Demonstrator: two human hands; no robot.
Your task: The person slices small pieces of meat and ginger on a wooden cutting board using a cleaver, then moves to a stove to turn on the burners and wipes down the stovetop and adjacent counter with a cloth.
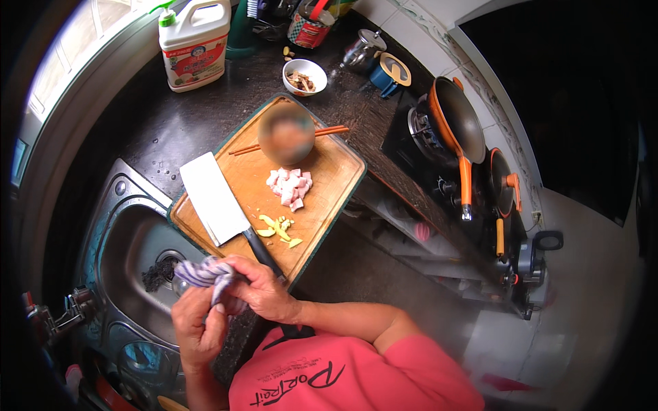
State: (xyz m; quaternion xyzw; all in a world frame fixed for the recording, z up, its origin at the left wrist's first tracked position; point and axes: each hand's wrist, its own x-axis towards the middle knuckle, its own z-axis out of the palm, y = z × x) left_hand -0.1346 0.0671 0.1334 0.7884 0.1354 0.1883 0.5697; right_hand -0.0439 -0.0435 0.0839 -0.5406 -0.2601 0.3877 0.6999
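Both my hands grip a blue-and-white striped cloth (205,272) at the sink's edge, over the near corner of the cutting board. My left hand (198,326) pinches its lower end, and my right hand (264,290) is closed around the upper part. Beside my right hand, a cleaver (216,200) lies flat on the wooden cutting board (329,180), its black handle pointing towards me. Diced pale pink meat (290,187) and sliced yellow pieces, possibly ginger (279,229), rest on the board. Behind them are a blurred round bowl (286,134) and brown chopsticks (331,131).
Left of the board is a steel sink (123,241) holding a dark scrubber (159,275). A white bowl of dry ingredients (304,77) and a large pump jug (195,49) stand behind. An orange-handled wok (457,123) sits on the stove at right.
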